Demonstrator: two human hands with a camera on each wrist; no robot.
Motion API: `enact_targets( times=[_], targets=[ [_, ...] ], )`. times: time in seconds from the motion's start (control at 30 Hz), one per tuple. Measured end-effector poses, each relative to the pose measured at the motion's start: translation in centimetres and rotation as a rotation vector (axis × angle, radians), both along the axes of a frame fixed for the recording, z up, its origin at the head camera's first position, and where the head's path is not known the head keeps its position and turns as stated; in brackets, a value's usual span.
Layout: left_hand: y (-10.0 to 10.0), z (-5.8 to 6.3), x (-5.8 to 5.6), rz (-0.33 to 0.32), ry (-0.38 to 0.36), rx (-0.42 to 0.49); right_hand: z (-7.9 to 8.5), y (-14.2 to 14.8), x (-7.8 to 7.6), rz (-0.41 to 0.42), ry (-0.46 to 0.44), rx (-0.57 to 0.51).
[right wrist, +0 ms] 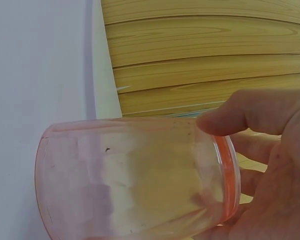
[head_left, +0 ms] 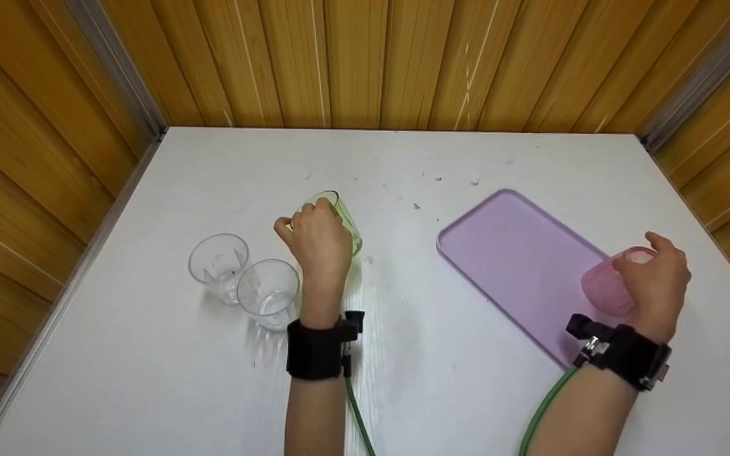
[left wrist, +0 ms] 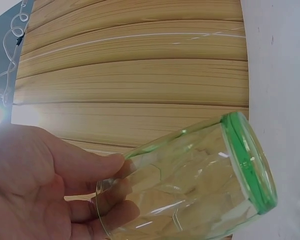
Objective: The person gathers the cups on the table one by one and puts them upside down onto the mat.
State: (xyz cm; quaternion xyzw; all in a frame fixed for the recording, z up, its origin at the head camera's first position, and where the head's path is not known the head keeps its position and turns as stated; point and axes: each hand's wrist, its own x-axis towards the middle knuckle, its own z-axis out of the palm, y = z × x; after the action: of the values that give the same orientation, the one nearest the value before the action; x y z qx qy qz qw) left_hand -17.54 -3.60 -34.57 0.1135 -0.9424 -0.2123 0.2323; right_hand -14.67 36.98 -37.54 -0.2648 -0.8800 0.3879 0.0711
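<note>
My left hand (head_left: 322, 237) grips a transparent green drinking glass (head_left: 350, 223) near its rim, thumb on one side and fingertips on the other. In the left wrist view the thick base of this green glass (left wrist: 190, 175) points away from the hand, and the glass leans. Over the right part of a lilac tray (head_left: 511, 253), my right hand (head_left: 659, 285) holds a pink glass (head_left: 606, 288). The right wrist view has the fingers round the thick base of the pink glass (right wrist: 125, 175), its mouth facing the tray; whether the rim touches I cannot tell.
Two clear glasses, a rear one (head_left: 218, 256) and a front one (head_left: 268, 294), stand close together left of my left forearm. The white table (head_left: 403, 380) is bounded by wood-patterned panels (head_left: 365, 63). Green cables (head_left: 357, 411) run from both wrist straps.
</note>
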Motion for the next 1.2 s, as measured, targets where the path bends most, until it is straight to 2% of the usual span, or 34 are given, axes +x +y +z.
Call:
enact_targets(
  times=[0.23, 0.53, 1.0, 1.2],
  targets=[
    [0.1, 0.2, 0.0, -0.015, 0.008, 0.026, 0.0, 0.0, 0.1, -0.016, -0.015, 0.025],
    [0.1, 0.5, 0.1, -0.047, -0.004, 0.046, 0.0, 0.0, 0.1, 0.010, -0.053, 0.070],
    [0.4, 0.6, 0.3, -0.072, 0.072, 0.035, 0.4, -0.7, -0.6, 0.048, 0.032, 0.155],
    [0.5, 0.7, 0.3, -0.092, 0.075, 0.032, 0.6, -1.2, -0.8, 0.057, 0.062, 0.156]
  ],
)
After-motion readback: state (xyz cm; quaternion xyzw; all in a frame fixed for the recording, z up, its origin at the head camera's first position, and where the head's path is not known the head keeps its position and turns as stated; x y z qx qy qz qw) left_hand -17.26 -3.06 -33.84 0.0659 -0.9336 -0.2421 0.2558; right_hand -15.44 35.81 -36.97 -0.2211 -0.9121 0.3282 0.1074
